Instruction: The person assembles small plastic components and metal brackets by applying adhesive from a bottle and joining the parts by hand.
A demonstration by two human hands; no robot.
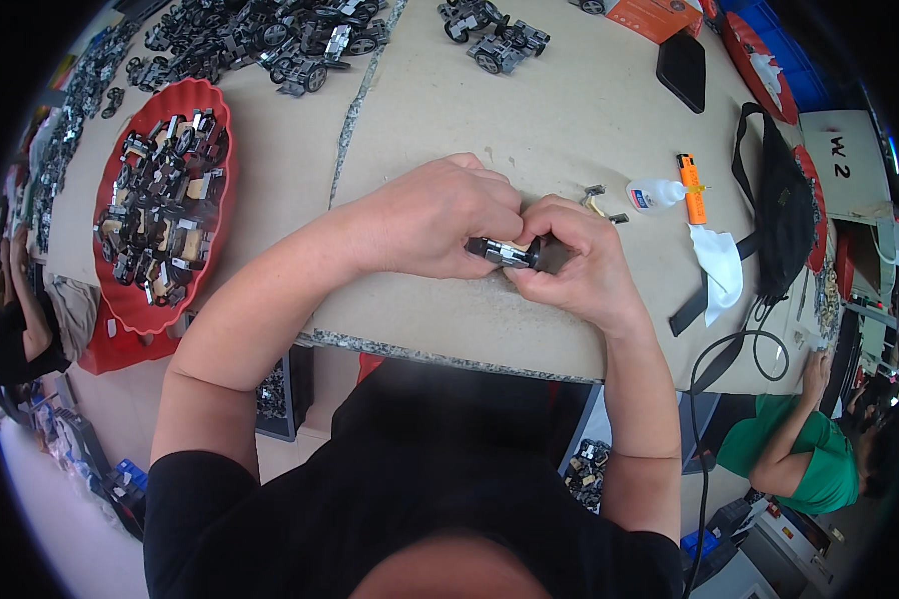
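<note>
Over the near part of the table, both my hands grip one small toy car (503,252) with dark and silvery parts and a bit of tan. My left hand (445,222) pinches its left end with curled fingers. At its right end, by a dark round piece like a wheel, my right hand (581,258) closes thumb and fingers. The fingers cover much of the car. Just beyond my right hand lie a few loose small parts (595,203), tan and dark. A small white glue bottle (655,194) rests on its side farther right, its tip at an orange stick-like item (691,190).
A red scalloped tray (228,180) full of similar car pieces stands left. Assembled cars are heaped at the far left (260,40), with a few at far centre (504,45). Rightward lie a black phone (681,72), white cloth (717,270), black bag (781,200) and cable (704,419).
</note>
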